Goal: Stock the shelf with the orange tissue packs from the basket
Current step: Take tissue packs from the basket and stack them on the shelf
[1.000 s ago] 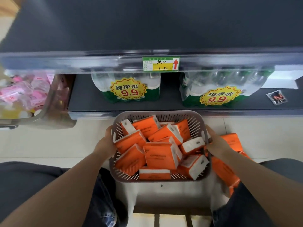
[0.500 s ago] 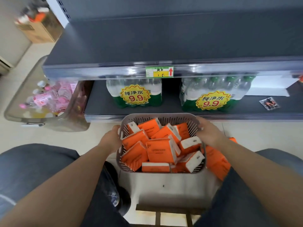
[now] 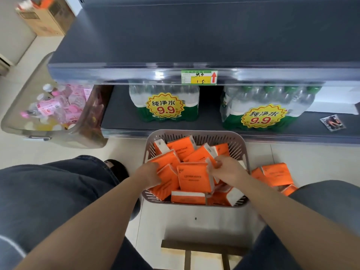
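A grey slotted basket [image 3: 196,135] sits on the floor in front of the shelving, heaped with several orange tissue packs [image 3: 194,179]. Both my hands are inside it. My left hand [image 3: 149,175] grips an orange pack at the basket's left side. My right hand [image 3: 227,168] pinches the upper right corner of the middle pack. The dark grey shelf [image 3: 204,39] above the price tag [image 3: 199,77] is bare.
Two shrink-wrapped water bottle packs [image 3: 164,103] stand on the lower shelf, with a small sachet [image 3: 332,122] at its right. More orange packs [image 3: 276,175] lie on the floor right of the basket. A clear bin of pink items [image 3: 52,112] sits left; a cardboard box [image 3: 44,18] behind.
Both hands let go of the basket's sides and moved in onto the packs. The basket now rests on the floor, and the view has tilted up and shifted left.
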`<state>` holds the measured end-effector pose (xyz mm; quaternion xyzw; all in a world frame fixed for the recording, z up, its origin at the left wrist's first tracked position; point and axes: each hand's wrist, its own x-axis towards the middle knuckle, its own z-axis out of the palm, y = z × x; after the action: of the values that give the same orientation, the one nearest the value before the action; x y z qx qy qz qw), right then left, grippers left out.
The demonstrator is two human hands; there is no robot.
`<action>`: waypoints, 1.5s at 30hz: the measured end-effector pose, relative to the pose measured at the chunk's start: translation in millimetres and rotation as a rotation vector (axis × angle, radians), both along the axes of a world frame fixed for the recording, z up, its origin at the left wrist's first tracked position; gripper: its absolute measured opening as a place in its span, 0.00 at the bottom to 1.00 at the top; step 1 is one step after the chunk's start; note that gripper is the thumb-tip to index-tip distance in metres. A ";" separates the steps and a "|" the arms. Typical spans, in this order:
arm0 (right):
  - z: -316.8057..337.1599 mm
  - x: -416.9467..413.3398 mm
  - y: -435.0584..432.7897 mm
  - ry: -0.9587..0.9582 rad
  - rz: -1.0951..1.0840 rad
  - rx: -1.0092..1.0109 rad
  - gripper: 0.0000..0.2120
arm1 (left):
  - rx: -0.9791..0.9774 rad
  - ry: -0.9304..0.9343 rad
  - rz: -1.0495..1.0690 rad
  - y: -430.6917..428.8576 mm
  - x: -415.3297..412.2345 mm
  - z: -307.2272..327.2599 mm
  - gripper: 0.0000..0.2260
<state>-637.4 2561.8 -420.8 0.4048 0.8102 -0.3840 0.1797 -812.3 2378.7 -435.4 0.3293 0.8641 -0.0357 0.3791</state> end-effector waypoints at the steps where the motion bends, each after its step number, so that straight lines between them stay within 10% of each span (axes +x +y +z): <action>1: -2.5 -2.7 -1.4 -0.010 0.004 0.000 0.13 | 0.002 -0.014 -0.011 2.1 -2.1 -6.8 0.17; 21: -7.2 -3.2 1.6 0.047 -0.150 -0.080 0.10 | 0.007 -0.088 -0.106 20.3 -20.8 -25.3 0.13; 45: 144.9 11.8 10.5 0.503 -0.025 -0.198 0.11 | 0.390 -0.027 0.011 40.3 -49.6 182.6 0.17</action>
<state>-625.6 2572.3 -275.9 0.2871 0.7828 -0.5520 0.0068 -861.9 2419.0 -252.8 0.3924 0.8512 0.1389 0.3197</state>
